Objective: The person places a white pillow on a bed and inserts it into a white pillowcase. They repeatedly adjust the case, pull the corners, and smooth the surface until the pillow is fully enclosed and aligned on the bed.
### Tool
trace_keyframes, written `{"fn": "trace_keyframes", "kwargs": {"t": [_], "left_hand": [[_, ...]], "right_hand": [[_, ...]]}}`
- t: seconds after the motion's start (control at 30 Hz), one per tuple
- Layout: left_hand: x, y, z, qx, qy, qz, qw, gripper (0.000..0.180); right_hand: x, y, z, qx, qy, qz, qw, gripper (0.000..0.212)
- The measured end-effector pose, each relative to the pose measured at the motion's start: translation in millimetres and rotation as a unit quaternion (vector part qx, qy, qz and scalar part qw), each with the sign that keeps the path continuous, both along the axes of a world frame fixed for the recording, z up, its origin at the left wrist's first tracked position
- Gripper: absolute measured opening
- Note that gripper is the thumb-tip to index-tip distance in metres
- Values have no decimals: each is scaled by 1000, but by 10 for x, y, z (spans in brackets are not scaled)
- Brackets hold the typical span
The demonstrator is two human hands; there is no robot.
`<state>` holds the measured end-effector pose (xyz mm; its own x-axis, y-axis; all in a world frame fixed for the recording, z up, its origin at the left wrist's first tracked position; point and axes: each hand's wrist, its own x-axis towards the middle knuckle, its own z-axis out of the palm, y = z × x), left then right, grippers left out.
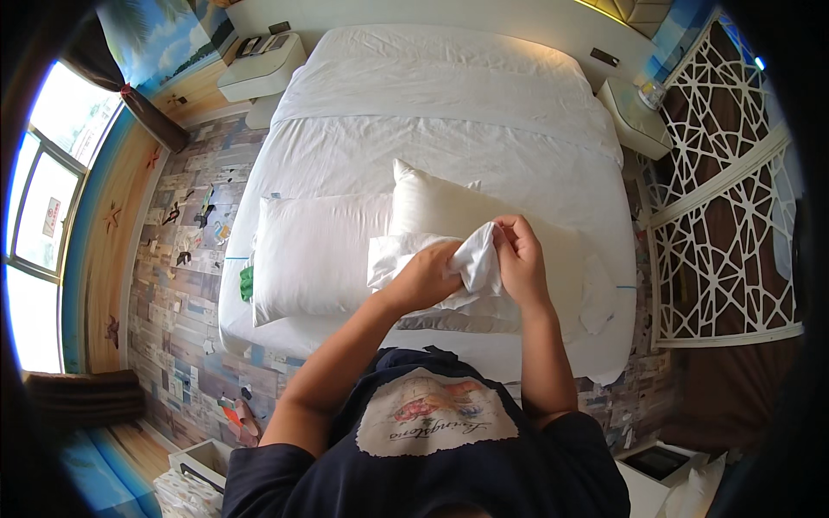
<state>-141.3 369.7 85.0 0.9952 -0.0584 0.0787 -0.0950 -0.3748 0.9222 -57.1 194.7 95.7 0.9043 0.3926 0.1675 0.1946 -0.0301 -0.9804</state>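
Both my hands are on a white pillowcase (477,259), bunched up over the near part of the bed. My right hand (521,259) pinches its raised edge between thumb and fingers. My left hand (429,274) is closed on the cloth a little to the left, its fingertips partly hidden in the folds. Just beyond the hands lies a bare, cream-white pillow (449,200), one corner pointing up. Left of it a plump white pillow (319,250) lies flat. Part of another pillow or folded cloth shows under my hands, but I cannot tell which.
The wide bed (345,155) has white sheets. Nightstands stand at its far left (263,76) and far right (635,112). A white lattice screen (725,198) rises along the right side. Patterned wood-look flooring (186,285) runs between bed and window wall. A green item (247,282) touches the bed's left edge.
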Motion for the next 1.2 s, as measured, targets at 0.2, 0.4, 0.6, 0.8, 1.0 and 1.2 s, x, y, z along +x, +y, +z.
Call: {"fn": "trace_keyframes", "kwargs": {"t": [0.2,0.4,0.6,0.8,1.0,1.2], "left_hand": [[-31,45,-194,-100,33,194,975,16],[-295,-184,-39,-125,43,195,972,17],[-512,-183,-135,-266,-38,253,929,18],[-623,-27,-266,-350,-56,323,877,22],[-897,446,-274,-475,-122,438,754,21],[-1213,1121,-96,-516,-199,481,680,21]], "right_hand": [[-233,-52,64,-103,-203,-53,972,23],[-614,135,-282,-159,41,-22,986,23],[-562,86,-414,-270,-92,-43,958,26],[-789,429,-564,-320,-109,-4,941,61],[-817,670,-666,-338,-92,211,913,90],[-952,1018,-975,-407,-268,151,860,56]]}}
